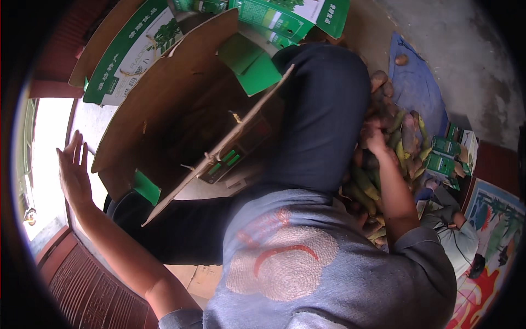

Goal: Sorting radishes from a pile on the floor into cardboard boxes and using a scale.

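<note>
My left hand (75, 175) is raised beyond the left side of a big cardboard box, fingers stretched and apart, holding nothing. On the other side, my right hand (376, 140) reaches down into a heap of long green and reddish-brown root vegetables (408, 140), which look like radishes. Its fingers curl in among them; what they grip is hidden. The cardboard box (213, 148) stands open between my legs, its flaps raised and its inside dark. Small green flaps (257, 74) show at its corners.
Green and white printed cartons (274, 22) stand beyond the box. A blue sheet (416, 82) lies past the heap, with smaller green boxes (441, 156) to its right. Another person (455, 236) is at the far right, near a colourful patterned surface (493, 236). Brown carved wood panelling (90, 282) is at lower left.
</note>
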A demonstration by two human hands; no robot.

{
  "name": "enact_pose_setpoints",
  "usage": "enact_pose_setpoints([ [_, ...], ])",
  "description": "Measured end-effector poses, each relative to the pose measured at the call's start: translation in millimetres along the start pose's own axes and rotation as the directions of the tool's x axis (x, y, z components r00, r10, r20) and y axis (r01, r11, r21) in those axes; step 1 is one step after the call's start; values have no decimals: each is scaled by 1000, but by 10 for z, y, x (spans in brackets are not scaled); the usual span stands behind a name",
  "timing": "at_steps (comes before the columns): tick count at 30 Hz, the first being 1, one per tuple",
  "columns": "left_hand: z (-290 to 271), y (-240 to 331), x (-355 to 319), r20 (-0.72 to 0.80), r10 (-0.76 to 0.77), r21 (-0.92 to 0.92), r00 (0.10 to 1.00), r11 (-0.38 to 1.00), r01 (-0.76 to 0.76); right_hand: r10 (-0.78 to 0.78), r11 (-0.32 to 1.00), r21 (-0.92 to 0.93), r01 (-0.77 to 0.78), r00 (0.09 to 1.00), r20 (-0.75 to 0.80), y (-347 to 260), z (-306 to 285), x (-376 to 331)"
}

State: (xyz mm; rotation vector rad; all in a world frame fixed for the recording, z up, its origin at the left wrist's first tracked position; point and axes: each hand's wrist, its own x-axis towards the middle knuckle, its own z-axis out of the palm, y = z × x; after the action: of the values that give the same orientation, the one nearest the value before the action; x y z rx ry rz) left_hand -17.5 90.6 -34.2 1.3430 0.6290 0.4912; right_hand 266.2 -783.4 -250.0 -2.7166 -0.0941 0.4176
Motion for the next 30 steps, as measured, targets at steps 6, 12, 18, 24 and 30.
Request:
enact_pose_setpoints([
  [6,249,-58,32,-189,-13,-121,982,993,-10,97,950,-312,-3,953,288,568,583,-349],
  [12,98,29,-198,-410,-109,-183,906,982,35,333,834,-547,-68,854,401,108,545,-255],
  [18,-275,-253,-187,-392,-281,-324,876,933,155,352,772,-635,-2,834,425,263,530,-149],
  [24,-714,-264,-212,-352,-290,-391,890,909,141,459,684,-721,111,703,543,21,590,-134],
  [30,-425,-435,-26,-319,-266,-398,910,909,126,368,751,-656,72,779,507,857,1119,-503],
])
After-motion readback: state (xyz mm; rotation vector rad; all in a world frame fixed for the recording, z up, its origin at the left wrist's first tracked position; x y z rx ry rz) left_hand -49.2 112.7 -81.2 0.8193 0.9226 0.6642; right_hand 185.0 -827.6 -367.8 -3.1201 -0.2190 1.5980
